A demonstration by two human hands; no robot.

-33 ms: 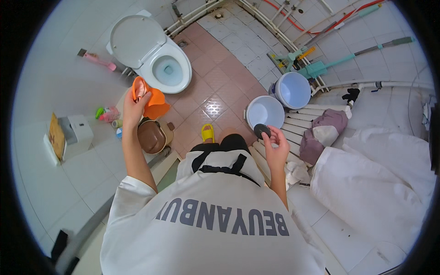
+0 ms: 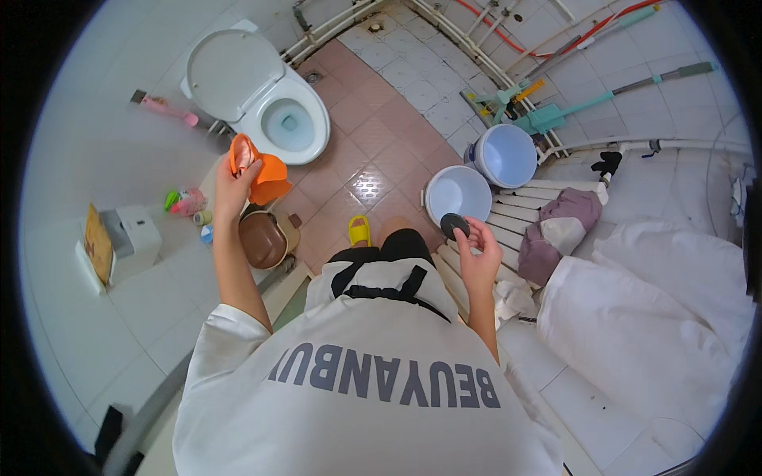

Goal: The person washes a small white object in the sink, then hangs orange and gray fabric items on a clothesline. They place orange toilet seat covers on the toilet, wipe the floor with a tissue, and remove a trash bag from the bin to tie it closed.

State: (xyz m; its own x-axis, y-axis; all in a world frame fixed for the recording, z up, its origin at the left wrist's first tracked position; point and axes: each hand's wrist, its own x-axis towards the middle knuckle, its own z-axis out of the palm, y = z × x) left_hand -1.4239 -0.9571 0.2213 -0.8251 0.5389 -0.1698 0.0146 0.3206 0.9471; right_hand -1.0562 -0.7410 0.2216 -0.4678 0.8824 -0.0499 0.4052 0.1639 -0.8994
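Observation:
My left hand (image 2: 232,189) is raised on the left, in front of the open toilet. Its fingers are closed round a bright orange plastic vessel (image 2: 271,181) with a flared edge; its exact kind is unclear. On the right, my right hand (image 2: 482,260) pinches a flat, round, dark disc (image 2: 452,225) between thumb and fingers. This disc overlaps the near rim of a white bucket (image 2: 458,193) in view, and I cannot tell whether they touch. Below my left hand stands a brown lidded bin (image 2: 263,239).
The white toilet (image 2: 321,135) has its lid up. A second white bucket (image 2: 509,152) stands behind the first, beside a white slatted radiator (image 2: 506,216). A purple-grey bundle (image 2: 548,246) and white cloth (image 2: 627,309) lie right. A turquoise mop (image 2: 548,119) leans behind. One yellow slipper (image 2: 359,232) shows.

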